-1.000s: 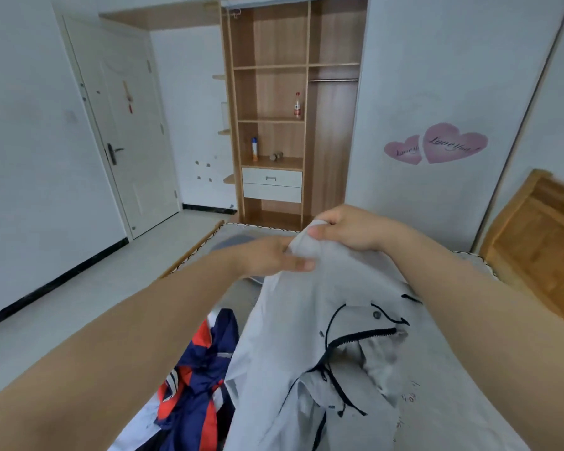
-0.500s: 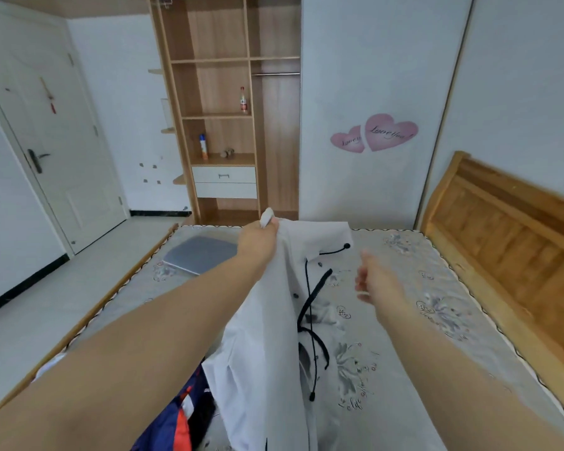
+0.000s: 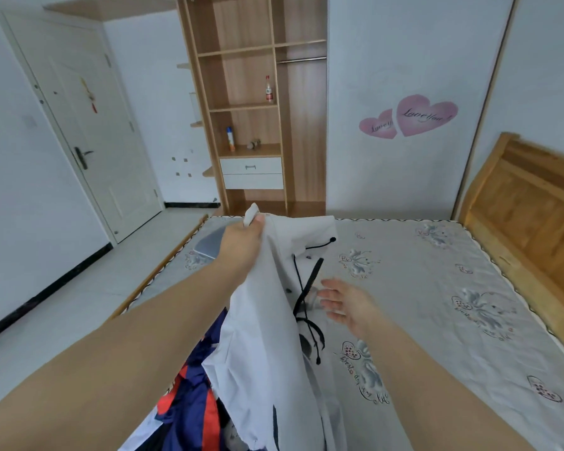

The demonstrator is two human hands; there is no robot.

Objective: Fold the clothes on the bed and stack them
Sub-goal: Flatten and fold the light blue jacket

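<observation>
My left hand grips the top edge of a white jacket with black zipper and drawcords and holds it up over the bed. The jacket hangs down in front of me, its lower part draped on the mattress. My right hand hovers with spread fingers just right of the jacket's zipper, holding nothing. A blue, red and white garment lies crumpled at the lower left, partly under the jacket.
A grey flat item lies on the bed's far left corner. A wooden headboard borders the right side. An open wooden wardrobe and a white door stand beyond the bed.
My right hand let go of the jacket's top and moved down and right, now free beside the zipper. My left hand keeps holding the jacket up. The camera turned toward the bed.
</observation>
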